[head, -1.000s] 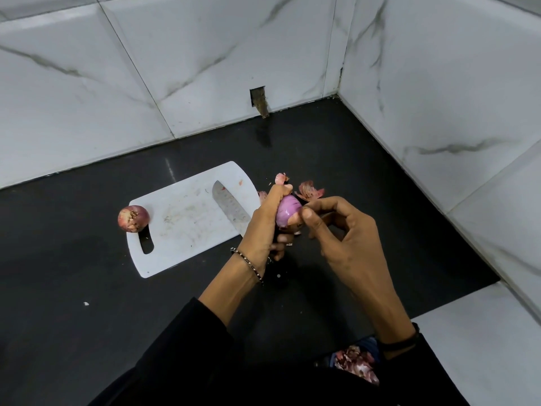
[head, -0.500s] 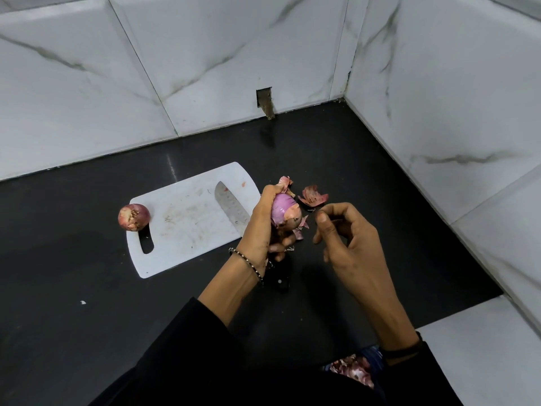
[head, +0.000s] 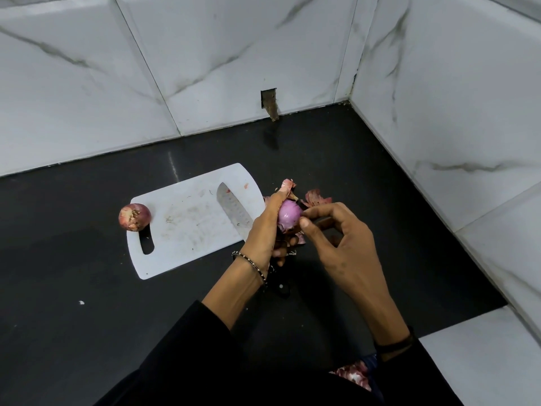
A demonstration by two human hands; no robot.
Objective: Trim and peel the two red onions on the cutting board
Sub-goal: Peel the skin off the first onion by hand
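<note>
Purple flesh shows where our left hand (head: 265,227) grips the onion (head: 289,213) right of the cutting board (head: 187,224), steadying it. Our right hand (head: 336,238) pinches loose skin (head: 288,228) to strip it

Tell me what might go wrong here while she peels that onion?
The steel knife blade lies on the white plastic cutting board right beside the left hand, so a careless reach could nick it. The round unpeeled red onion sits at the board's edge and could roll off. The smooth half-peeled purple onion may slip from the grip.
</note>
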